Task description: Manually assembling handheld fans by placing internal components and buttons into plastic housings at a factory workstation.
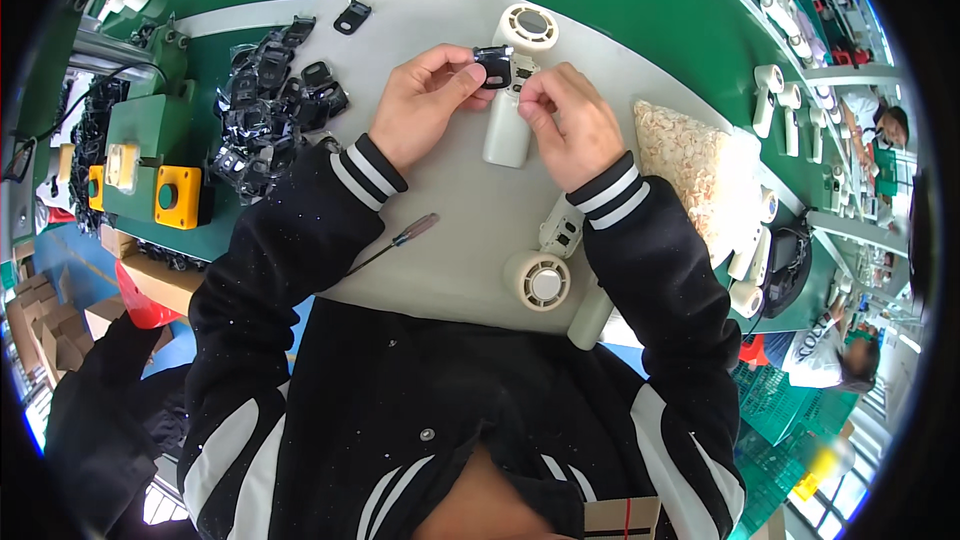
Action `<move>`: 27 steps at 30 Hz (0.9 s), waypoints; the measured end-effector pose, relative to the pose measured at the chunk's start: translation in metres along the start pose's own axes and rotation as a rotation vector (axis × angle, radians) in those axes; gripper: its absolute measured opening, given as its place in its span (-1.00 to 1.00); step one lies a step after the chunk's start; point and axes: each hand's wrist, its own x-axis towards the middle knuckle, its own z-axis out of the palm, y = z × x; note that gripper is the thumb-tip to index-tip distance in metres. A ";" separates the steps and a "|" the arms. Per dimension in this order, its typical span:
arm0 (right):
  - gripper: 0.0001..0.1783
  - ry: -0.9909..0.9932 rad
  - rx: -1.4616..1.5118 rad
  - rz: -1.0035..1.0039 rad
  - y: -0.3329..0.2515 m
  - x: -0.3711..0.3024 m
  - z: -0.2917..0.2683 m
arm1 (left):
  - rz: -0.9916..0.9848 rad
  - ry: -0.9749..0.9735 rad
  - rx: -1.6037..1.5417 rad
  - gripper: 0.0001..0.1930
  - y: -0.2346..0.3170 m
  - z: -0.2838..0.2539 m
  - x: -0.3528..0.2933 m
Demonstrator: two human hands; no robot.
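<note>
A cream handheld fan [528, 26] lies on the grey mat [440, 180] in front of me, its pale handle [507, 137] pointing toward me. Over its middle, my left hand [425, 100] pinches a glossy black plastic cover [492, 68] between thumb and fingers. A white piece with small dark openings [522, 72] sits right beside the cover. My right hand [573, 128] is closed in a pinch at that white piece's right edge; what its fingertips hold is hidden. Another cream fan [543, 281] rests nearer me, partly covered by my right forearm.
Left of my hands is a heap of black plastic covers [268, 90], with one loose cover [351, 16] above. A screwdriver [415, 228] lies by my left sleeve. At right stands a clear bag of small beige pieces [690, 165]. A yellow button box [178, 197] stands far left.
</note>
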 end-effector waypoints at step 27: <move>-0.94 0.023 0.460 0.367 0.018 0.020 -0.008 | 0.227 -0.066 0.339 -0.92 0.006 0.014 0.019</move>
